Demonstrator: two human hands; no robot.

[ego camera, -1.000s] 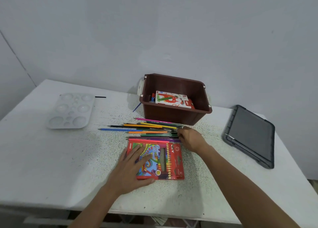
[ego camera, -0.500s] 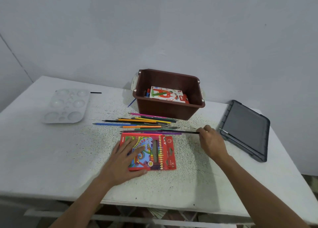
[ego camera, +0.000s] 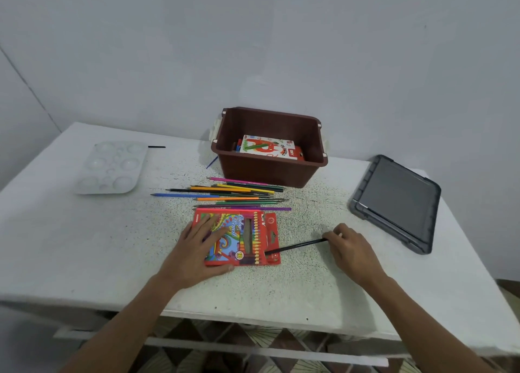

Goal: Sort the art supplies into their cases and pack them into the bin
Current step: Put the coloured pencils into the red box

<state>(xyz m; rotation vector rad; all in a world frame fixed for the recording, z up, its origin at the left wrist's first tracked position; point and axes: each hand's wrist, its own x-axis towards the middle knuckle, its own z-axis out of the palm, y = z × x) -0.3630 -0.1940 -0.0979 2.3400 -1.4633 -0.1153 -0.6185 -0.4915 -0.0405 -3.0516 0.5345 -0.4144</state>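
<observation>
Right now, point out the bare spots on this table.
Bare: the near-left stretch between the palette and the pencil case; the strip between the bin and the grey lid; the front strip between left hand and right hand. Crowded: loose pencils between bin and case.

Right hand (ego camera: 353, 253) holds black pencil (ego camera: 295, 245) at pencil case (ego camera: 254, 236).

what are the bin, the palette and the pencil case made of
Bin: brown moulded plastic, likely, with a rolled rim and dull sheen.
Palette: white plastic, glossy round wells.
Pencil case: printed card, it seems, thin and flat, with a cut window.
</observation>
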